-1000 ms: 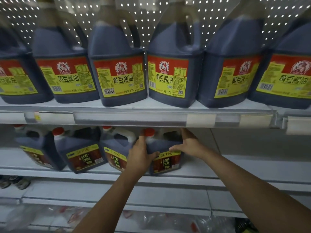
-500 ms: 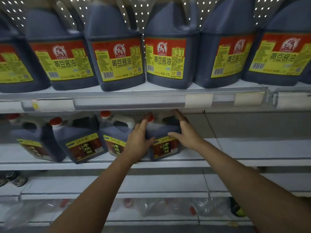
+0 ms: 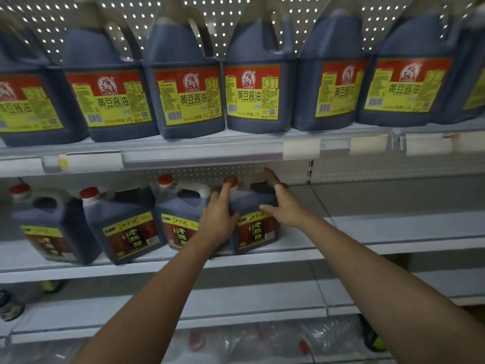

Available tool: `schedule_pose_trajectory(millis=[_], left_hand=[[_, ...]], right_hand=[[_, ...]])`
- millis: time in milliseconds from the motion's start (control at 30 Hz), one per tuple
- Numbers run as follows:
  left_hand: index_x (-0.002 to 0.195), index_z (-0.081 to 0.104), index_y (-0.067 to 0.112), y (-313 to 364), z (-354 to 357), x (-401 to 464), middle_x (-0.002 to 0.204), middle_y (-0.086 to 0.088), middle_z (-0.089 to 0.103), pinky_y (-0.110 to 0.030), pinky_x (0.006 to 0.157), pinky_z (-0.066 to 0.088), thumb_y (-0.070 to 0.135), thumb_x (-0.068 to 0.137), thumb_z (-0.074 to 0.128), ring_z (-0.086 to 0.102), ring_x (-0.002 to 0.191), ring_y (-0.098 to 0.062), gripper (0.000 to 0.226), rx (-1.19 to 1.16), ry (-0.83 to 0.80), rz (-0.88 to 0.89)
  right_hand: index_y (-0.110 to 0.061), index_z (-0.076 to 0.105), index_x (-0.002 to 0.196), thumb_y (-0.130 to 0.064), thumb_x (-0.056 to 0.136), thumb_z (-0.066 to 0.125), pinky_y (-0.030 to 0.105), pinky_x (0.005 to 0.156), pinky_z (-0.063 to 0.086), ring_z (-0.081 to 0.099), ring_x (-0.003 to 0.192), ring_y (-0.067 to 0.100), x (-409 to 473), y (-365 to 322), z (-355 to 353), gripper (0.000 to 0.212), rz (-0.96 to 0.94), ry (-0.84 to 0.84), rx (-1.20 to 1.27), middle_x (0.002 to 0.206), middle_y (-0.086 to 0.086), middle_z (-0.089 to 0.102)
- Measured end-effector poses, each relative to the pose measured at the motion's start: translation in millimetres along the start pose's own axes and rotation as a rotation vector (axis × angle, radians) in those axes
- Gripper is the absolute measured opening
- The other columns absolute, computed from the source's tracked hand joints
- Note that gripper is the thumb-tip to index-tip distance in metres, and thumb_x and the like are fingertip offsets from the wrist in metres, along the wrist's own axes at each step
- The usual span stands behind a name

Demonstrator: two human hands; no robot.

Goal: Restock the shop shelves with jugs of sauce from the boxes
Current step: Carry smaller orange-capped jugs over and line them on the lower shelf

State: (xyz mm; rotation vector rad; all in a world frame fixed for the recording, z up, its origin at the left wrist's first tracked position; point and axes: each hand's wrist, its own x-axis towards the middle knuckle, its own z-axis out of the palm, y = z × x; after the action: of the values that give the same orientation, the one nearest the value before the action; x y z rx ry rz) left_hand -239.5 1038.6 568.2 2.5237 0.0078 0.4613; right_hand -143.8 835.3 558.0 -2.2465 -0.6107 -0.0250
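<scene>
A dark jug of sauce (image 3: 256, 229) with a red cap and a brown-and-yellow label stands on the middle shelf (image 3: 367, 227), rightmost in a row of similar jugs. My left hand (image 3: 219, 216) presses against its left side, fingers reaching up to the cap. My right hand (image 3: 282, 206) is clasped on its right shoulder and handle. Three more such jugs (image 3: 126, 229) stand to its left, one of them partly hidden behind my left hand.
The upper shelf (image 3: 210, 151) carries several larger dark jugs (image 3: 252, 98) with red-and-yellow labels. Right of the held jug the middle shelf is bare. A lower shelf (image 3: 262, 303) lies beneath, with clear plastic bottles (image 3: 328, 337) below it.
The view has tilted upward, so the shelves sit lower in the frame. Both hands stay on the rightmost jug; my left fingers have slid up to its cap.
</scene>
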Motion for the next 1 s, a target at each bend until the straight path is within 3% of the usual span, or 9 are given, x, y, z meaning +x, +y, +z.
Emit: schedule_pose_trajectory(millis=[167,267,433,533,633,700,767,867,1000], left_hand=[[0.148,0.033,0.037,26.3,-12.2,-33.6,0.134,-0.011,0.05,-0.048,0.079,0.058,0.026,0.088,0.072,0.061,0.106,-0.036,0.072,0.119,0.101,0.04],[0.14,0.046,0.029,50.9,6.7,-41.6,0.13,-0.012,0.058,-0.049,0.08,0.055,0.028,0.088,0.07,0.058,0.111,-0.036,0.057,0.141,0.032,0.128],[0.138,0.051,0.025,130.1,67.4,-41.1,0.126,-0.011,0.063,-0.048,0.088,0.053,0.032,0.088,0.069,0.059,0.113,-0.035,0.053,0.005,-0.231,0.262],[0.136,0.051,0.032,184.4,108.5,-58.4,0.124,-0.009,0.064,-0.048,0.092,0.051,0.034,0.087,0.069,0.06,0.113,-0.032,0.052,-0.068,-0.416,0.348],[0.139,0.052,0.029,242.5,147.6,-89.9,0.124,-0.005,0.064,-0.04,0.092,0.052,0.035,0.088,0.07,0.063,0.113,-0.028,0.054,-0.112,-0.614,0.469],[0.139,0.052,0.029,279.4,174.3,-118.3,0.122,-0.002,0.064,-0.032,0.089,0.05,0.034,0.089,0.072,0.063,0.111,-0.025,0.054,-0.129,-0.746,0.515],[0.134,0.051,0.035,314.4,203.2,-150.5,0.115,-0.002,0.065,-0.035,0.086,0.052,0.042,0.085,0.069,0.064,0.106,-0.026,0.053,-0.134,-0.835,0.603],[0.138,0.05,0.028,368.9,239.5,-210.1,0.113,-0.001,0.064,-0.03,0.082,0.048,0.045,0.087,0.068,0.062,0.102,-0.021,0.056,-0.102,-1.025,0.719],[0.133,0.044,0.045,433.2,293.7,-290.9,0.129,0.006,0.064,-0.045,0.093,0.055,0.067,0.079,0.062,0.064,0.113,-0.022,0.061,-0.072,-1.207,0.828]], right_hand=[[-0.047,0.012,0.158,-0.03,0.095,0.072,0.042,0.112,0.044,0.041,0.145,0.026,-46.4,2.0,-13.1,0.089,0.058,-0.036,0.048,0.164,0.003,0.032],[-0.045,0.02,0.156,-0.039,0.097,0.068,0.045,0.112,0.044,0.045,0.139,0.026,-96.9,20.1,-29.8,0.077,0.156,-0.02,0.031,0.16,0.006,0.034],[-0.034,0.033,0.154,-0.035,0.1,0.066,0.039,0.108,0.046,0.05,0.121,0.017,-193.9,59.5,-77.1,0.063,0.332,0.103,0.01,0.14,0.003,0.044],[-0.032,0.038,0.152,-0.038,0.1,0.064,0.029,0.102,0.045,0.051,0.12,0.014,-266.4,81.8,-108.9,0.059,0.449,0.22,-0.005,0.145,0.001,0.045],[-0.034,0.043,0.146,-0.046,0.095,0.064,0.038,0.1,0.051,0.058,0.116,0.019,-351.5,106.7,-130.7,0.057,0.617,0.338,0.009,0.139,0.004,0.05],[-0.025,0.049,0.143,-0.04,0.093,0.067,0.044,0.098,0.054,0.061,0.118,0.023,-414.1,125.3,-135.1,0.055,0.714,0.428,0.048,0.136,0.006,0.056],[-0.019,0.05,0.142,-0.031,0.097,0.068,0.04,0.096,0.053,0.057,0.122,0.023,-477.3,136.4,-136.4,0.05,0.822,0.491,0.062,0.137,0.004,0.054],[-0.025,0.047,0.143,-0.033,0.098,0.066,0.033,0.098,0.05,0.053,0.122,0.019,-565.9,143.4,-142.2,0.05,0.985,0.583,0.081,0.141,0.002,0.047],[-0.024,0.048,0.143,-0.038,0.095,0.067,0.029,0.095,0.047,0.057,0.109,0.016,-683.4,159.0,-151.1,0.054,1.171,0.654,0.089,0.131,-0.001,0.049]])
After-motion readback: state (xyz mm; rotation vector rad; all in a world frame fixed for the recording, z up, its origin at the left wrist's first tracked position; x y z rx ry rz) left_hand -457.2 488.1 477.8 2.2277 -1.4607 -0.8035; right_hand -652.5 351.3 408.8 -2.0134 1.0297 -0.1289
